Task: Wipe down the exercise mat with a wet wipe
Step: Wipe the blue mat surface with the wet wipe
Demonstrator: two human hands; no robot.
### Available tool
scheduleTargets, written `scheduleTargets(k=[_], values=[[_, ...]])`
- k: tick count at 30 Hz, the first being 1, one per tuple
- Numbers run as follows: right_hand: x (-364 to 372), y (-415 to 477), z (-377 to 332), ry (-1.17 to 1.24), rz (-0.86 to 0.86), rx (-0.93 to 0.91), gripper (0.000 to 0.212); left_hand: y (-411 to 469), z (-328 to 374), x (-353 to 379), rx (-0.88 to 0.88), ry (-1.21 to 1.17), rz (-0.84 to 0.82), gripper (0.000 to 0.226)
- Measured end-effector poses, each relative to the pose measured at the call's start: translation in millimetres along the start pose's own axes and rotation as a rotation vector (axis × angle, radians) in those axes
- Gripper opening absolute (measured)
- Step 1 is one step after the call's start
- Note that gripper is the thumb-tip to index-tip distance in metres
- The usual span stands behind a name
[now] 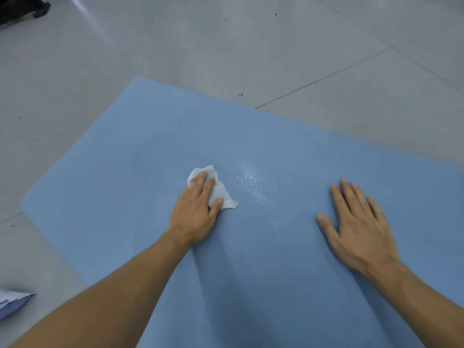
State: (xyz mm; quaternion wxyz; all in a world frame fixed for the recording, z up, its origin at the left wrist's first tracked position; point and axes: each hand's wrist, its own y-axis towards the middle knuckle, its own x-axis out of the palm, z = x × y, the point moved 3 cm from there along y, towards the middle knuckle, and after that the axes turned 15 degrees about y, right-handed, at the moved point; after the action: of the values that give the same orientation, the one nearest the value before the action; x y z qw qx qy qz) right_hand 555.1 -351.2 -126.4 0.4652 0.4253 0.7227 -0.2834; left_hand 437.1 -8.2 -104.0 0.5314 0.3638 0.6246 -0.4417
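Grey tiled floor (251,46), pale packet (12,303), dark object (20,8)

Left hand (194,217), right hand (359,231); bare, short-nailed

Indoor premises with a hard floor; whether gym, studio or home room cannot be determined. The floor (251,33) is laid in large pale grey tiles with some sheen; a thin grout line (324,77) runs beyond the far edge of the exercise mat (251,136), which lies flat on the floor; a dark object (22,8) stands far left; a pale packet (12,303) lies off the mat's near left edge.
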Motion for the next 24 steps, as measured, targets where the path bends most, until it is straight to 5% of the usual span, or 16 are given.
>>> scheduleTargets(k=[7, 19, 24], values=[[-3.2, 2.3, 2.8, -0.045, -0.024, 0.017, 0.078, 9.5, 40.8, 9.9, -0.054, -0.052, 0.037, 0.081], [-7.4, 6.5, -1.9, -0.05, -0.048, 0.035, 0.078, 11.8, 140.5, 0.8, 0.527, -0.026, 0.061, 0.067], [-8.3, 7.1, -1.3, -0.052, -0.068, 0.04, 0.078, 33.7, 117.4, -2.7, 0.244, 0.001, 0.098, 0.065]])
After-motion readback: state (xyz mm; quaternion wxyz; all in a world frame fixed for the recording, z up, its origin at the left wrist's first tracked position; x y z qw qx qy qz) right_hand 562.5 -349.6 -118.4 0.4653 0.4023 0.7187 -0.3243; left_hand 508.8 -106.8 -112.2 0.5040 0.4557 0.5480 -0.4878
